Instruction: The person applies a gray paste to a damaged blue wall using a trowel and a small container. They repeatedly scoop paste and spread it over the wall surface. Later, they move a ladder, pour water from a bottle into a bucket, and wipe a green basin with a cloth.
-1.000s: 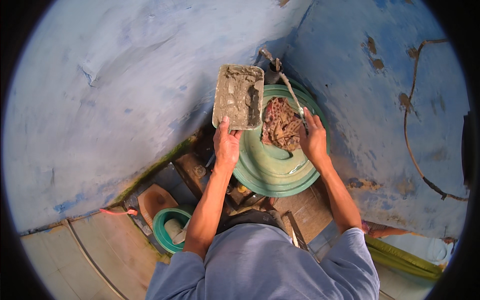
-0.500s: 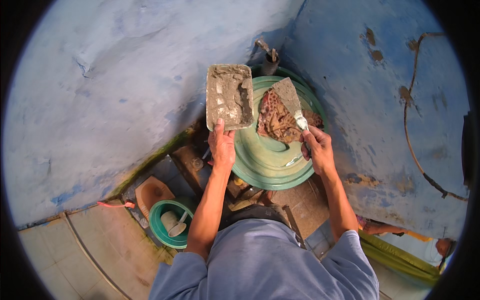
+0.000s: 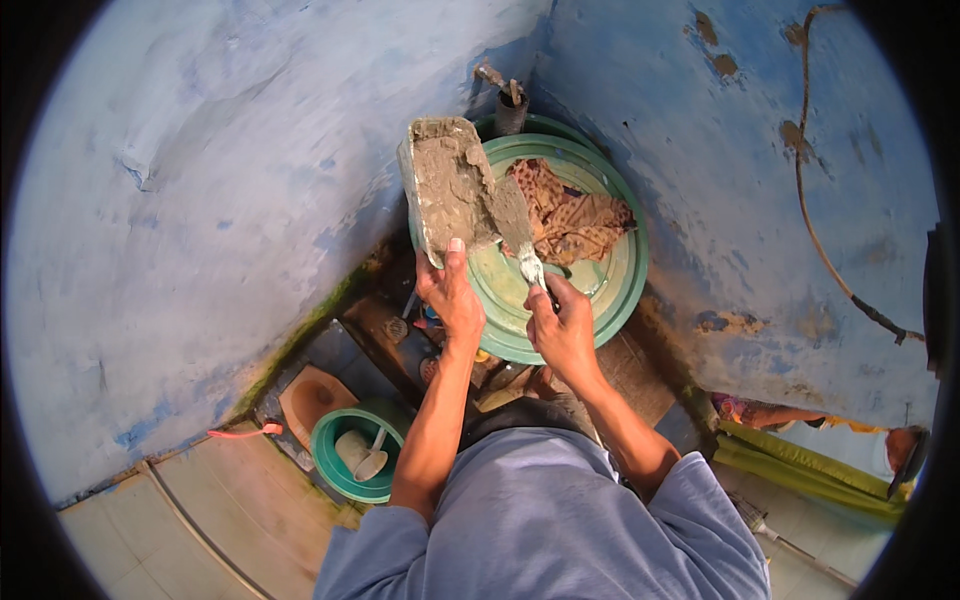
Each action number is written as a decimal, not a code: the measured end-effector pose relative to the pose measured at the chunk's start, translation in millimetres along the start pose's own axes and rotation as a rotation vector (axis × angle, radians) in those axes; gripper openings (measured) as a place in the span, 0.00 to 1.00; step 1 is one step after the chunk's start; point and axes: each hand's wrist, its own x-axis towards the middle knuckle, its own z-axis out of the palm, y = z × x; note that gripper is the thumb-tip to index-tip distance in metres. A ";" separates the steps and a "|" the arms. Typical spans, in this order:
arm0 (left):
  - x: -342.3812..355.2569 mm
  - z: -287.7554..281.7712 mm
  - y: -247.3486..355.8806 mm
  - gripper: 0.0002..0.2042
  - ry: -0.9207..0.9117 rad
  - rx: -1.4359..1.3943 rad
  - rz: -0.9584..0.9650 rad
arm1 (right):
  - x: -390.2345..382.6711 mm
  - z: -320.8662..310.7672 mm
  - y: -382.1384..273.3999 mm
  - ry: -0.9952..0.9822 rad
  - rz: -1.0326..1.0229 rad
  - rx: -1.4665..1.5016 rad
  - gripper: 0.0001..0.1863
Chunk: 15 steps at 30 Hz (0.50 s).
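Observation:
My left hand grips the near end of a rectangular tray of wet grey-brown mortar, thumb over the rim. The tray is tilted toward the right. In my right hand is a putty knife held by its handle; its mortar-coated blade meets the tray's right side. Below both lies a round green lid, on which a crumpled spotted cloth rests just right of the blade.
Blue walls meet in a corner behind the lid, by a grey pipe. A cable runs down the right wall. At lower left stand a green bucket with a dipper and an orange-brown basin.
The putty knife has swung left from over the cloth to the tray's right edge. The tray has tipped to the right, and its mortar is gathered differently.

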 end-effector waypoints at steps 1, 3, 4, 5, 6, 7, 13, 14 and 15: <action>-1.9 0.1 0.2 0.20 0.004 0.002 -0.011 | 3.8 1.3 2.5 0.002 0.032 -0.017 0.13; -4.8 -1.0 1.2 0.21 0.007 0.000 -0.034 | 13.0 5.1 7.2 0.003 -0.007 -0.023 0.14; -5.7 -2.0 1.6 0.21 0.007 -0.004 -0.048 | 17.3 7.5 9.1 0.001 0.008 -0.022 0.14; -6.3 -3.3 2.1 0.21 0.005 -0.017 -0.058 | 21.5 9.8 10.8 0.000 -0.006 -0.017 0.14; -6.4 -4.5 2.1 0.20 0.005 -0.011 -0.065 | 25.5 12.0 12.1 0.009 -0.007 -0.015 0.14; -6.2 -5.6 2.0 0.20 0.004 -0.013 -0.071 | 29.4 14.8 13.2 0.020 -0.036 -0.008 0.14; -3.7 -8.7 0.1 0.17 -0.004 0.005 -0.095 | 42.1 22.6 17.8 0.023 0.005 -0.009 0.14; -3.5 -8.9 0.0 0.17 -0.004 -0.031 -0.109 | 44.6 23.5 19.0 0.029 -0.003 -0.007 0.13; -3.7 -8.9 -0.3 0.17 0.008 -0.009 -0.124 | 47.5 23.8 20.3 0.035 -0.012 -0.006 0.13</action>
